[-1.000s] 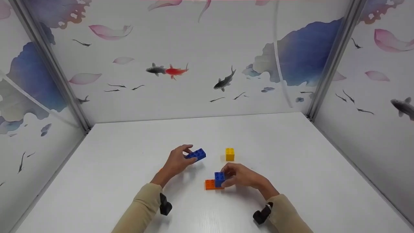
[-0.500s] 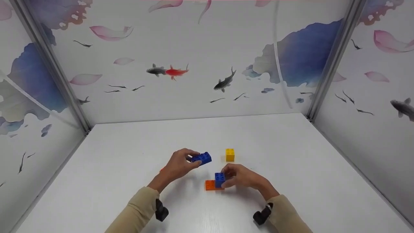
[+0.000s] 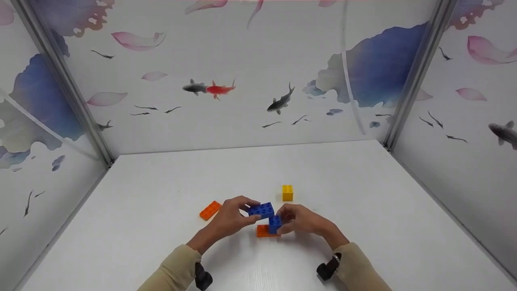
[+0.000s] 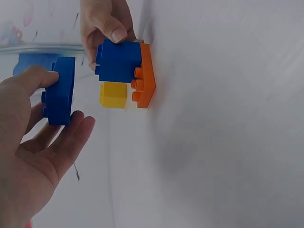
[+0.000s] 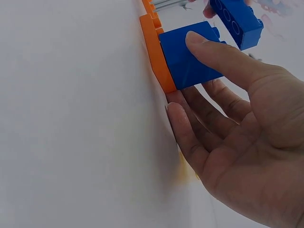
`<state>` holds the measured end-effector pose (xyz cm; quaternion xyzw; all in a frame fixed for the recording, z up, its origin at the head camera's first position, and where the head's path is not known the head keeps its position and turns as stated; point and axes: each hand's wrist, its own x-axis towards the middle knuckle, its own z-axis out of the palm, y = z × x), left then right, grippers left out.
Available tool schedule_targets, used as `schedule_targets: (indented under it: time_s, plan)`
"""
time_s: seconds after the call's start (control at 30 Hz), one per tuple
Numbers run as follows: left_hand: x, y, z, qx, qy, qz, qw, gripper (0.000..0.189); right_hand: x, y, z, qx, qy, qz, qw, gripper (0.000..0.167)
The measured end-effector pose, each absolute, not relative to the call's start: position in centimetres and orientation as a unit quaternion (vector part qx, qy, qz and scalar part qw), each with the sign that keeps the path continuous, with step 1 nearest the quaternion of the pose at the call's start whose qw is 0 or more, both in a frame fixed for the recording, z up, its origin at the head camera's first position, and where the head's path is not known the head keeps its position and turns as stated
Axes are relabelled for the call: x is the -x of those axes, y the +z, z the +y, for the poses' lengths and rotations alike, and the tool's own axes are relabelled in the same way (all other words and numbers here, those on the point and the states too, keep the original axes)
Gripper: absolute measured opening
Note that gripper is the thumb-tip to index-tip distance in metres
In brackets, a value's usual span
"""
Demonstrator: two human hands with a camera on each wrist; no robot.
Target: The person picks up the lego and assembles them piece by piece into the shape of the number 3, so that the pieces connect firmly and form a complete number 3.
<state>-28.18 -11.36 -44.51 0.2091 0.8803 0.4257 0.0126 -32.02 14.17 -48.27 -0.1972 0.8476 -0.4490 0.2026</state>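
My left hand (image 3: 230,218) pinches a long blue toy brick (image 3: 262,210) between thumb and fingers, holding it in the air. Just below and to its right, a shorter, taller blue brick (image 3: 275,224) stands on the right part of an orange toy brick (image 3: 262,231), whose left studs are bare. My right hand (image 3: 303,220) grips that shorter brick, the thumb (image 5: 204,45) lying on its near side. In the left wrist view, a gap separates the long brick (image 4: 61,92) from the stacked pair.
Behind the right hand stands a yellow brick (image 3: 287,193). Another orange brick (image 3: 210,210) lies flat to the left of the left hand. The white table (image 3: 133,226) is bounded by printed panels at the back and both sides.
My left hand has brought the long blue brick rightward and nearer, close to the stacked blue brick. The loose orange brick has come into full view. My right hand has stayed in place.
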Motion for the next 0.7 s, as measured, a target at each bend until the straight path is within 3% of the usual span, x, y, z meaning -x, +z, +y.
schedule_targets:
  time_s: [0.47, 0.7]
  plan:
    - [28.4, -45.0, -10.6, -0.237, 0.434, 0.869, 0.01, 0.036, 32.2, -48.3, 14.3, 0.199, -0.453, 0.845, 0.202, 0.039]
    - [28.5, -45.1, -10.2, -0.221, 0.446, 0.865, 0.054, 0.036, 32.2, -48.4, 14.4, 0.207, -0.452, 0.844, 0.2, 0.039]
